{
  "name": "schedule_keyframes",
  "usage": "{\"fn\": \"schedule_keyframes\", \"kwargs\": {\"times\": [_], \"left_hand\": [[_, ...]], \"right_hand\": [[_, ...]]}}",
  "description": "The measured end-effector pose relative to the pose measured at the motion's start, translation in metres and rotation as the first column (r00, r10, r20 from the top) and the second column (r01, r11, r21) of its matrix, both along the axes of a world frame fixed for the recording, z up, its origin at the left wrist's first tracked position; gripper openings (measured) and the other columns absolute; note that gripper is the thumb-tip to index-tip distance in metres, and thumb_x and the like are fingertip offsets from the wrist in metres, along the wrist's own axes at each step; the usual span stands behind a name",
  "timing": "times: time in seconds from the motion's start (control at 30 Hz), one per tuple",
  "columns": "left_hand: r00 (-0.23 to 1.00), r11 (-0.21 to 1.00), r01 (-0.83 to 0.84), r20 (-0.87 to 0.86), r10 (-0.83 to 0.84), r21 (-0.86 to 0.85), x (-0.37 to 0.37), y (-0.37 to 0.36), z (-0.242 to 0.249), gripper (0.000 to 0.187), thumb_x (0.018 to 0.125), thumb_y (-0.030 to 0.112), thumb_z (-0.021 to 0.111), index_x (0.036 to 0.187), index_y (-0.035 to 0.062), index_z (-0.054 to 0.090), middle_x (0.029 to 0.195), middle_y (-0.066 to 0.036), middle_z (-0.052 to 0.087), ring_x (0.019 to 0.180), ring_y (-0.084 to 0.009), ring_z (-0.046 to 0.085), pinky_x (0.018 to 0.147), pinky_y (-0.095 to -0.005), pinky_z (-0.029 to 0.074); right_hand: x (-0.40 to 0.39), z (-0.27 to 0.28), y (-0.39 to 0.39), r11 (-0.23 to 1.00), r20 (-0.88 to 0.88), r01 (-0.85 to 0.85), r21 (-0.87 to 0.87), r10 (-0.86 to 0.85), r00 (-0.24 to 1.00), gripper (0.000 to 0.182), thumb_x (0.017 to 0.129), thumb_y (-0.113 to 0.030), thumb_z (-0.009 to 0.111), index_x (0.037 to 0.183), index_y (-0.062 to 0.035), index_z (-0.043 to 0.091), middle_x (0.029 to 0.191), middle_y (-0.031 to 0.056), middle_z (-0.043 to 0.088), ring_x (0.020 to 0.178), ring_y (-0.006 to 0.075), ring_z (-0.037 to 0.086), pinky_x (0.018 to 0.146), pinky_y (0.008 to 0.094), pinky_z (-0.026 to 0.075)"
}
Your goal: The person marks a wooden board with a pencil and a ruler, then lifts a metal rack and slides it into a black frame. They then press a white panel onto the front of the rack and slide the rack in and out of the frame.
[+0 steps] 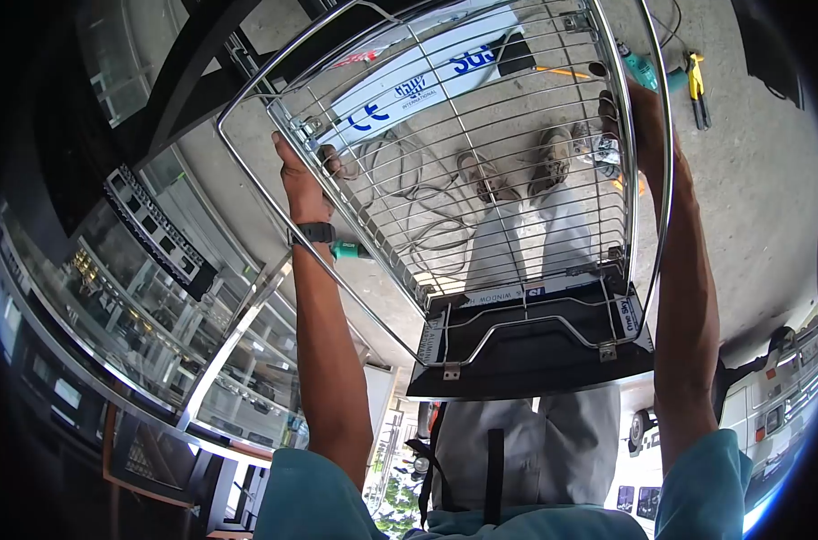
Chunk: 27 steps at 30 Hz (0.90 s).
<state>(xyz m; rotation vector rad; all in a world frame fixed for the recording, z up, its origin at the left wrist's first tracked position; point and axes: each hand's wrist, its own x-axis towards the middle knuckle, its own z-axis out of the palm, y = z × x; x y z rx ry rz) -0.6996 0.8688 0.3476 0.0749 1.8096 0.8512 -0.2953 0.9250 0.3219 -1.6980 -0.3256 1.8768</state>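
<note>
A metal wire basket (364, 225) is held up in front of me, tilted so that the floor shows through its wires. My left hand (301, 180) wraps round its left side rail, below a watch on the wrist. On the opposite rail my right hand (641, 126) is closed, its fingers partly hidden behind the metal. A black panel (526, 382) with printed white strips lies at the basket's near end. Across the far end is a white sheet (472, 85) with blue lettering, including CE and SGS.
Grey cable (409, 202) lies coiled on the concrete floor behind the basket. A teal power tool (641, 67) and yellow-handled pliers (696, 90) are at the upper right. Another green tool (348, 250) sits near my left wrist. Glass-fronted cabinets (256, 396) stand left; a white vehicle (769, 396) is right.
</note>
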Motion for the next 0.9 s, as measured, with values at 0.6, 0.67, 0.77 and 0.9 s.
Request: {"fn": "schedule_keyframes", "kwargs": {"times": [0.6,0.67,0.77,0.9], "left_hand": [[1.0,0.999,-0.029,-0.011,0.029,-0.015,-0.003,-0.005,0.004,0.066,0.077,0.072,0.036,0.092,0.0092,0.05,0.063,-0.005,0.052,0.05,-0.0125,0.051,0.048,-0.0264,0.046],[1.0,1.0,-0.009,-0.019,0.009,-0.004,0.0,-0.005,0.002,0.067,0.077,0.073,0.036,0.091,0.0092,0.049,0.063,-0.004,0.052,0.051,-0.0126,0.051,0.048,-0.0262,0.047],[0.999,0.998,-0.015,0.038,0.017,-0.053,0.002,0.0,0.007,0.068,0.076,0.073,0.036,0.093,0.0091,0.049,0.063,-0.004,0.053,0.051,-0.0125,0.051,0.047,-0.026,0.047],[1.0,1.0,-0.016,0.018,0.017,-0.012,0.003,-0.001,0.001,0.066,0.077,0.072,0.035,0.094,0.0091,0.047,0.062,-0.005,0.053,0.05,-0.0126,0.051,0.047,-0.0262,0.046]], "right_hand": [[0.003,-0.005,0.001,0.971,0.012,-0.195,0.141,0.195,0.981,0.034,0.091,-0.023,0.041,0.116,-0.0011,0.05,0.062,-0.0046,0.039,0.052,0.0045,0.037,0.046,0.0185,0.031],[0.005,0.003,-0.003,0.962,-0.006,-0.23,0.148,0.234,0.972,0.034,0.092,-0.022,0.041,0.116,-0.001,0.049,0.063,-0.0045,0.039,0.052,0.0046,0.037,0.046,0.0186,0.031],[0.009,-0.003,-0.008,0.977,-0.022,-0.141,0.162,0.147,0.989,0.034,0.091,-0.021,0.04,0.117,-0.0005,0.048,0.062,-0.0043,0.038,0.051,0.0052,0.036,0.046,0.0188,0.03],[0.006,-0.001,-0.006,0.991,-0.111,-0.055,0.12,0.068,0.991,0.034,0.091,-0.021,0.041,0.117,-0.0006,0.048,0.061,-0.0041,0.039,0.051,0.0051,0.037,0.045,0.0186,0.03]]}}
